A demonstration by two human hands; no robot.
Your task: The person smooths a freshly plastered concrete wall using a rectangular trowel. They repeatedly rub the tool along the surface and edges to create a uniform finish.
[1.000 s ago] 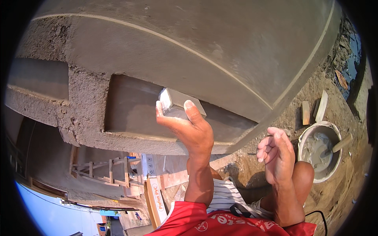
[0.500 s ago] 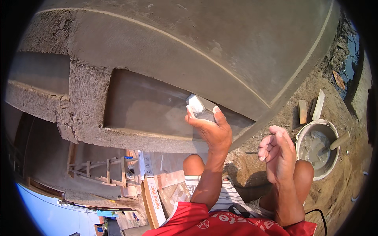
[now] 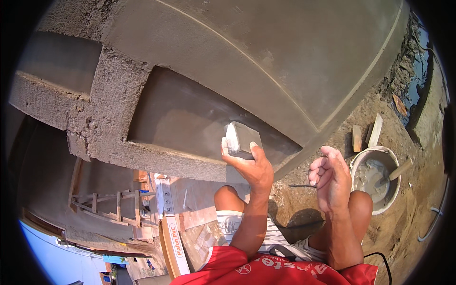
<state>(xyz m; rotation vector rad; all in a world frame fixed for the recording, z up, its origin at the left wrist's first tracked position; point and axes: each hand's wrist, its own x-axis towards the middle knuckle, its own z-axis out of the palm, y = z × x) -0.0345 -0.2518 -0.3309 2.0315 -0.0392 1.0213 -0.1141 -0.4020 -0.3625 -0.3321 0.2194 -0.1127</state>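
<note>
My left hand (image 3: 254,166) grips a grey rectangular block (image 3: 249,137) from below, thumb on one side and fingers on the other. White paste coats the block's left face. The block is over a long recess (image 3: 185,114) in a grey plastered wall, near its right end; whether it touches the surface I cannot tell. To the right, my right hand (image 3: 331,179) is raised over the ground with loosely curled fingers and nothing visible in it. Pale residue covers its fingers and palm.
At right stands a bucket (image 3: 395,190) of grey wet mix with a handled tool (image 3: 401,169) in it. Wood offcuts (image 3: 375,130) lie just beyond. A thin dark rod (image 3: 299,185) is on the ground. Left are a wooden frame (image 3: 118,206) and a long carton (image 3: 175,247).
My left hand has drawn the block away from the recess's upper edge and tilted it, so more of its grey face shows. My right hand stays loosely curled. The whole view has shifted slightly.
</note>
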